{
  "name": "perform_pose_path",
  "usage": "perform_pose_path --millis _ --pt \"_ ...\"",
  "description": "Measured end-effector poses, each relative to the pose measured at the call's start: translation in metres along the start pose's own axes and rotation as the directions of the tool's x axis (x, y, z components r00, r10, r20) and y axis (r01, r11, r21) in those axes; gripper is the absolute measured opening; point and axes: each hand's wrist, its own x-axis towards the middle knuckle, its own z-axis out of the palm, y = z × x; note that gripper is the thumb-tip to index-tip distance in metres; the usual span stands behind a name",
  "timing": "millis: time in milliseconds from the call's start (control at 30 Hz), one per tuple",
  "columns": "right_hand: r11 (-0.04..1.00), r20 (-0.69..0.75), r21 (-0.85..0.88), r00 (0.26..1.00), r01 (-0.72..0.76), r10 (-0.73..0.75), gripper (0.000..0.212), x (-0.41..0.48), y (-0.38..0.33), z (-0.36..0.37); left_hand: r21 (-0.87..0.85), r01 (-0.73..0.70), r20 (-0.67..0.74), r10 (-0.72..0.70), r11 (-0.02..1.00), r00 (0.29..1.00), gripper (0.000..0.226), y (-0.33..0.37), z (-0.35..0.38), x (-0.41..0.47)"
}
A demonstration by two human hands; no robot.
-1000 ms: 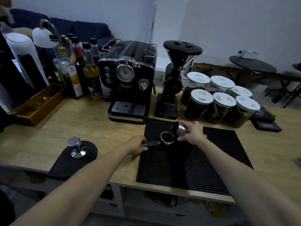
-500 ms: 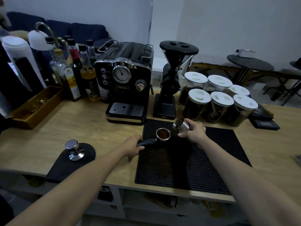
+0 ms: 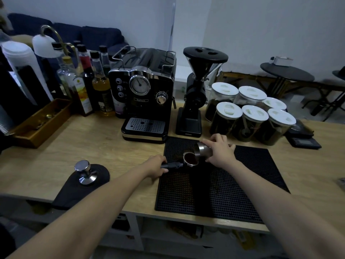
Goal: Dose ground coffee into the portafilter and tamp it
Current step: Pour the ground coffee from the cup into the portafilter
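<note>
The near half of the black mat (image 3: 220, 193) is left bare between the two forearms, up to the counter's (image 3: 119, 150) front edge. The back edge is walled by the espresso machine (image 3: 145, 98), the grinder (image 3: 194, 101) and the clustered jars (image 3: 248, 113). Open wood is seen between the machine and the tamper (image 3: 85, 172), which is stood near the front-left edge.

Left hand (image 3: 155, 166) grips a portafilter (image 3: 190, 159) over a black mat (image 3: 242, 184); right hand (image 3: 219, 151) tips a steel cup (image 3: 202, 149) against its rim.
</note>
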Motion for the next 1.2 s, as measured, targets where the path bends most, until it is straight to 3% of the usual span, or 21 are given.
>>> perform_pose_path --millis 133,300,1000,1200 --pt "0.963 -0.015 -0.218 0.985 0.162 -0.169 0.067 -0.002 -0.009 -0.002 0.001 -0.013 0.007 0.013 1.000 1.000 0.034 -0.001 -0.001 0.000" --pt "0.907 -0.005 -0.343 0.966 0.242 -0.260 0.066 -0.001 -0.018 -0.006 0.010 -0.024 0.025 0.023 1.000 0.999 0.036 -0.002 -0.002 0.000" --pt "0.817 0.052 -0.483 0.942 0.313 -0.331 0.066 -0.002 -0.033 -0.010 0.023 -0.020 0.058 0.019 1.000 0.998 0.039 -0.001 -0.005 -0.002" --pt "0.833 0.042 -0.472 0.951 0.289 -0.306 0.069 -0.002 -0.030 -0.009 0.019 -0.009 0.068 0.007 1.000 0.998 0.041 -0.001 -0.005 -0.002"
